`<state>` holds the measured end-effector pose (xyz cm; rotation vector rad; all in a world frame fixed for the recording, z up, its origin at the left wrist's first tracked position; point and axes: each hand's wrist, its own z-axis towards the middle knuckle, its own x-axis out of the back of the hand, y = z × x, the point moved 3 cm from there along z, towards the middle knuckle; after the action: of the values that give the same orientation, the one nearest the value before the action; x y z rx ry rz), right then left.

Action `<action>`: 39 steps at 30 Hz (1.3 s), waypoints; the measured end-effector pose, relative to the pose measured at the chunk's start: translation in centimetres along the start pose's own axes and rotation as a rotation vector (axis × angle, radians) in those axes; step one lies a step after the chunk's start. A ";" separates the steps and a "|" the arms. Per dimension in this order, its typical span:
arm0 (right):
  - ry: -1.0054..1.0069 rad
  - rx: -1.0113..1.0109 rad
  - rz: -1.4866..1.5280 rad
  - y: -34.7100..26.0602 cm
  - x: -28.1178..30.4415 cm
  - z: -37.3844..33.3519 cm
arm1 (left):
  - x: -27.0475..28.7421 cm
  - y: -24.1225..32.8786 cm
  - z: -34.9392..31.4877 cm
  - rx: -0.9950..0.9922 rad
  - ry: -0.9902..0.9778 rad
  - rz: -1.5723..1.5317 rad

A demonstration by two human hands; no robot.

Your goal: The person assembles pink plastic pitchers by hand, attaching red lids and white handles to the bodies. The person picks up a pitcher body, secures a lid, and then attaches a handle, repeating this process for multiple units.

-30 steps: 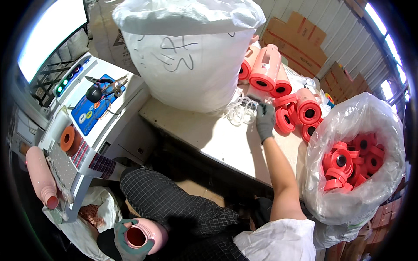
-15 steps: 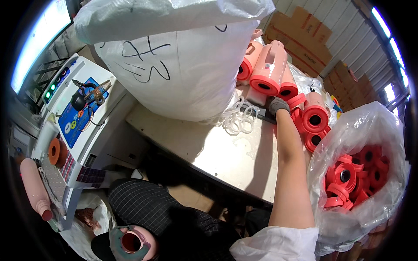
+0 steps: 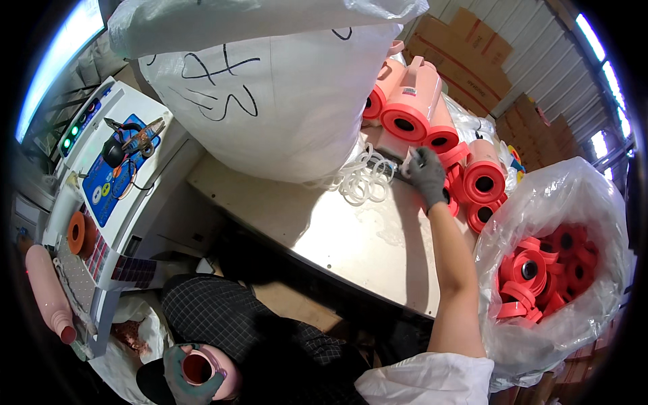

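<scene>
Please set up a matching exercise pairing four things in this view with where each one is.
Things:
1. left hand
2. right hand
3. clear bag of red rolls
4. white rings

Places:
A. on the table, beside the big white sack
B. at the far right, past the table edge
C. low in the picture, around a pink roll
D. on the table, at the stack of pink rolls

Pairs: 1-C, 2-D, 3-B, 4-A

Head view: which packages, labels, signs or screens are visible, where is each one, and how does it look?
White sack: far on the table, bulky, black handwriting.
Clear bag: right, full of red rolls.
Brown cartons: stacked at the back right.
Blue panel: on the white machine at left, rectangular.
Bright screen: far left.
</scene>
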<state>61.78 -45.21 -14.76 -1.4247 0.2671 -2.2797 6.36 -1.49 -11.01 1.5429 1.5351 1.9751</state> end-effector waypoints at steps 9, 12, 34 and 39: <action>-0.275 0.078 0.201 -3.8 0.8 -7.1 | 1.3 -0.3 -0.4 0.001 -0.024 -0.062; -0.148 0.112 0.108 -5.4 4.3 -6.7 | 0.9 0.3 -0.2 -0.053 0.003 -0.154; -0.618 0.532 -0.214 -48.5 5.3 12.7 | 2.5 1.4 -1.3 -0.485 0.312 0.144; -0.827 0.648 -0.217 -50.8 8.0 15.8 | 2.7 0.8 -0.9 -0.473 0.305 0.100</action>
<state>59.57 -2.81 18.34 -1.8836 -0.8248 -1.4797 4.74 -0.54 -8.70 1.1841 0.9771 2.4904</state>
